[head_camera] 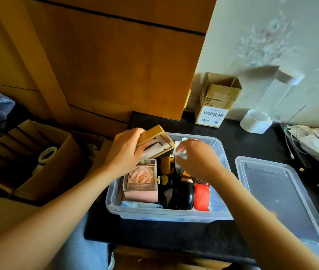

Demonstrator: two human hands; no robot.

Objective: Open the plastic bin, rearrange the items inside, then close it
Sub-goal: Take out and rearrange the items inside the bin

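While the left hand (pixel 124 151) holds the gold box (pixel 155 141) tilted above the far left corner of the plastic bin (pixel 166 216), its fingers curled round one end, the box could slip and drop onto the rose box (pixel 141 181) just below it (that clear-topped case looks fragile). The right hand (pixel 197 158) pinches a small pale packet (pixel 180 151) over the bin's middle; a careless push there might wedge it among the black case (pixel 182 195) and the red item (pixel 201 197). The bin sits open on the dark tabletop (pixel 252 139), with its lid (pixel 283 201) just beside it on the right, near the edge, where an elbow could knock it off.
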